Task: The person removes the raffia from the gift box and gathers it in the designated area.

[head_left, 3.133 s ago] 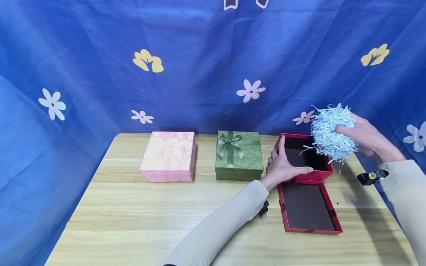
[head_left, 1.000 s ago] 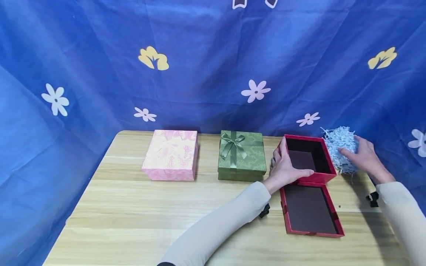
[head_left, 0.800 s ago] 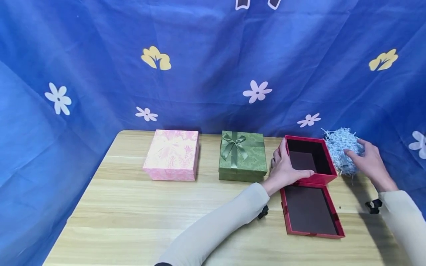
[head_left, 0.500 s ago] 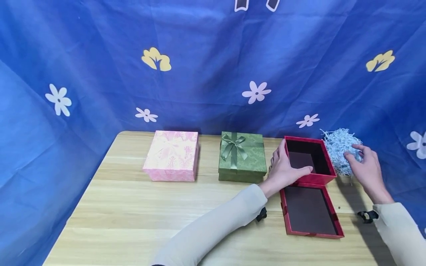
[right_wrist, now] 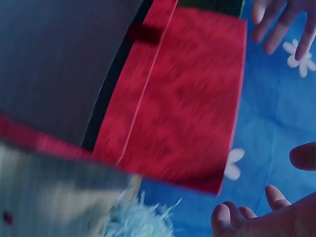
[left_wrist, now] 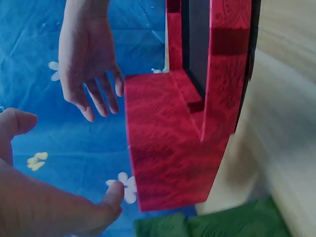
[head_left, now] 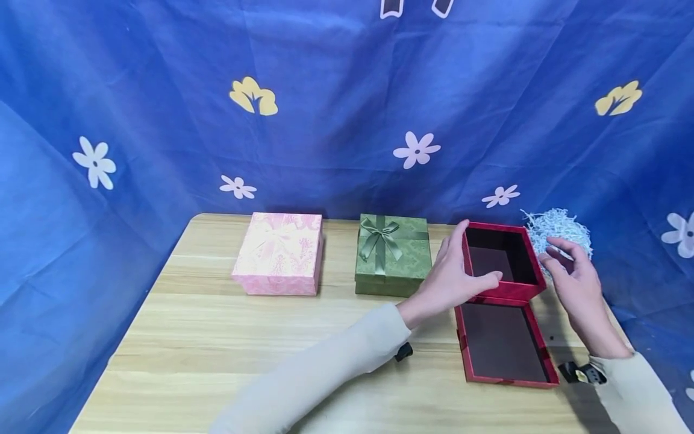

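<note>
An open red box (head_left: 504, 292) with a dark inside stands at the right of the table. Its lid (head_left: 506, 343) lies inner side up against the front. My left hand (head_left: 449, 278) hovers at the box's left and front rims, fingers and thumb spread; the left wrist view shows them apart from the red wall. My right hand (head_left: 580, 289) holds nothing, its fingers loosely bent near the box's right front corner. Beyond it, a tuft of pale blue shredded paper (head_left: 565, 230) rests right beside the box, partly hidden by that hand.
A green gift box (head_left: 403, 253) with a bow stands just left of the red one. Further left is a pink gift box (head_left: 279, 250). All sit along the back of the wooden table (head_left: 217, 355), before a blue flowered curtain (head_left: 325, 138).
My right hand has set the shredded paper down to the right of the red box, let it go and drawn back toward me. My left hand has eased off the box slightly leftward.
</note>
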A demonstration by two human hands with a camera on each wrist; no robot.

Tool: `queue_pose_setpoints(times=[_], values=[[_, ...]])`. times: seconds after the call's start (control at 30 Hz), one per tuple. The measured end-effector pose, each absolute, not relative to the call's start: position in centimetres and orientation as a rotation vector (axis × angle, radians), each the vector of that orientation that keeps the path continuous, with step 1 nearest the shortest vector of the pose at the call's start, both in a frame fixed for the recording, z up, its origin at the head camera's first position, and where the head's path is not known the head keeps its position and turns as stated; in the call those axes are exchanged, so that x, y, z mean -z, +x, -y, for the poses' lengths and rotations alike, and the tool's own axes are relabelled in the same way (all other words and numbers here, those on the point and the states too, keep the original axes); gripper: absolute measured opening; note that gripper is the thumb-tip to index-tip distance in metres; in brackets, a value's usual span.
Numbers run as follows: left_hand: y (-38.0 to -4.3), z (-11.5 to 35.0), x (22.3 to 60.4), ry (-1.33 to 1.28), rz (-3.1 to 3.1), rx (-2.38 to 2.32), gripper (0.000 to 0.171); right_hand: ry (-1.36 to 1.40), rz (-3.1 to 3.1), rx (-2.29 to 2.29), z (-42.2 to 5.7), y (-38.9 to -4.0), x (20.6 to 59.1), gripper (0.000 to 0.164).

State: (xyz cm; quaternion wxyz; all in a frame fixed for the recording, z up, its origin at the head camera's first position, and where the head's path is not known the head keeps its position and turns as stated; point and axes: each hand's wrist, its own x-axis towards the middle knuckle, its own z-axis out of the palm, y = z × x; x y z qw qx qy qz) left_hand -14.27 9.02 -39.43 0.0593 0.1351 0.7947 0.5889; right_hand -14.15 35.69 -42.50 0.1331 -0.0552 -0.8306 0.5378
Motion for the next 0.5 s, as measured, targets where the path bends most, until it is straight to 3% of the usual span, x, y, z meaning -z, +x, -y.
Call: queue_pose_setpoints(times=[0.23,0.5], values=[[-14.2,-6.9,38.0,0.463,-2.398,-1.881,0.109,-0.003,2.305,-1.823,-32.8,-13.5,41.4,0.035],[-15.0,-2.3,37.5,0.459,-2.463,-1.919,0.098,0.073,2.455,-1.733,-29.4,-13.4,40.3,0.046]])
